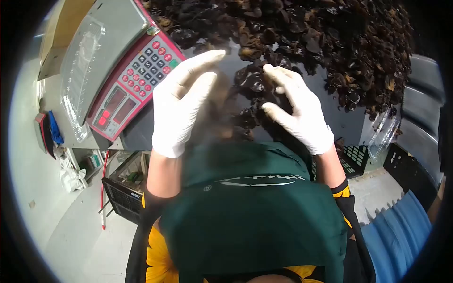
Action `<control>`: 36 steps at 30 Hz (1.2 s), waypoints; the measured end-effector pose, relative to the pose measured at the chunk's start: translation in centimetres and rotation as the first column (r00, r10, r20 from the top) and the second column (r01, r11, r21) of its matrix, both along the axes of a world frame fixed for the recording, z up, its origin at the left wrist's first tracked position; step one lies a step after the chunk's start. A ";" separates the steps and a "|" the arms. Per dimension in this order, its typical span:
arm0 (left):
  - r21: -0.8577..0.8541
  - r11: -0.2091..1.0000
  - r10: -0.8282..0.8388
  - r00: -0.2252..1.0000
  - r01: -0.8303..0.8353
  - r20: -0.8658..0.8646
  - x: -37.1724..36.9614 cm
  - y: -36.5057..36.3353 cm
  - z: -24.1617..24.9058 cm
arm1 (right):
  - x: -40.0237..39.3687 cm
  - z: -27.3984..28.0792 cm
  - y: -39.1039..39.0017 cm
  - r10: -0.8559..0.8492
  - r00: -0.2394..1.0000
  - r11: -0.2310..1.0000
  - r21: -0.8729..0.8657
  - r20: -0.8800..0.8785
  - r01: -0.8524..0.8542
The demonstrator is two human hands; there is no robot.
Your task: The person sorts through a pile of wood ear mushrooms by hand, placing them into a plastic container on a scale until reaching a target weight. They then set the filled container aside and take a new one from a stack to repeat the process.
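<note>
My left hand [181, 104], in a white glove, is held over the dark worktop beside a red-and-grey digital scale [146, 70]. Its fingers stretch out with the thumb apart, and nothing is in it. My right hand [299, 108], gloved the same way, hovers at the near edge of the dark, glossy pieces, which look like wood ear mushrooms. Thumb and fingers are apart, with no piece visibly gripped. Between the hands lies a small cluster of wood ear mushrooms [251, 79], close to my right fingertips. Other pieces [243, 122] lie nearer my green apron.
A large heap of wood ear mushrooms [325, 37] covers the far side of the worktop [342, 120]. Clear plastic trays [78, 80] rest on the scale's pan. Grey containers [422, 104] stand at the right. Black crates [125, 188] are below the worktop.
</note>
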State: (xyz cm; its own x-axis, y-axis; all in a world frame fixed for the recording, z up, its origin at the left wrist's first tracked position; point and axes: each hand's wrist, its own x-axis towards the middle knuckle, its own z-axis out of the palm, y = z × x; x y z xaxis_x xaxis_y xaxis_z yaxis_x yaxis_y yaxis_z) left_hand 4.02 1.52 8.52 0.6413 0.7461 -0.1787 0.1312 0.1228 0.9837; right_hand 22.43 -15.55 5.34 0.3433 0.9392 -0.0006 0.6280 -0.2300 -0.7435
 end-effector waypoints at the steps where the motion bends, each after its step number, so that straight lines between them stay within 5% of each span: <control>1: -0.030 1.000 0.003 1.000 -0.003 -0.001 -0.2 0.0 0.1 | -0.5 -0.5 0.6 0.073 0.982 0.997 0.013 0.174 -0.076; 2: -0.051 0.998 0.028 0.997 -0.025 0.066 -0.3 -0.1 -0.4 | -1.1 -0.9 1.1 0.098 0.942 0.995 0.004 0.321 -0.104; 5: -0.309 0.951 0.055 0.981 0.006 0.187 -1.0 -0.2 -0.7 | -1.5 -2.2 2.9 0.108 0.901 0.992 0.013 0.421 -0.125; 7: -0.319 0.948 0.049 0.975 0.024 0.219 -1.5 0.0 -1.7 | -1.1 -3.7 3.6 0.033 0.902 0.987 0.125 0.431 -0.096; 10: -0.431 0.899 0.049 0.962 0.075 0.270 -1.8 0.2 -1.7 | -0.3 -1.8 3.2 -0.015 0.996 0.969 0.248 0.088 -0.007; 15: -0.398 0.916 0.062 0.968 0.041 0.243 -1.9 0.4 -1.9 | 3.8 5.5 -4.5 -0.059 0.998 0.984 -0.171 -0.017 0.055; 17: -0.330 0.944 0.074 0.976 -0.002 0.206 -1.0 0.1 -1.8 | 6.2 7.6 -8.8 0.121 0.982 0.900 -0.434 0.147 -0.046; 19: -0.257 0.963 -0.052 0.990 0.085 0.131 -1.1 0.4 -2.0 | 6.8 9.5 -11.0 0.056 0.985 0.721 -0.690 0.162 0.073; 21: -0.231 0.953 -0.172 0.978 0.195 0.115 -0.7 0.3 -1.2 | 6.4 10.6 -10.4 -0.090 0.987 0.708 -0.688 0.136 0.160; 23: -0.043 0.951 -0.305 0.951 0.307 0.052 -0.2 0.7 -1.1 | 6.1 8.0 -10.0 -0.139 0.977 0.897 -0.398 0.161 0.193; 27: 0.383 0.838 -0.362 0.921 0.389 -0.143 2.0 1.1 -1.7 | 5.7 2.9 -3.5 -0.114 0.903 0.993 0.016 0.414 0.118; 29: 0.666 0.657 -0.221 0.935 0.354 -0.279 3.5 0.7 -3.1 | 5.2 0.3 -0.8 -0.067 0.861 0.997 0.061 0.505 0.042; 33: 0.766 0.413 -0.263 0.870 0.493 -0.418 3.5 -0.4 -6.0 | 2.0 0.2 -0.2 0.242 0.864 0.969 -0.064 0.441 -0.239; 36: 0.695 0.478 -0.421 0.834 0.537 -0.356 1.9 -1.6 -5.1 | 1.6 0.6 -2.7 0.329 0.912 0.940 0.003 0.246 -0.340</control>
State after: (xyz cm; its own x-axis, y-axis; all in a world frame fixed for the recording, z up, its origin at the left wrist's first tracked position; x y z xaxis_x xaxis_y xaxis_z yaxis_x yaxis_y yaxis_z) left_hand 5.89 -0.07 3.46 0.9581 0.2239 0.1789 0.0545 -0.7550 0.6534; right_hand 24.01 -18.29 5.92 -0.0061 0.9962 0.0870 0.8218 0.0546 -0.5671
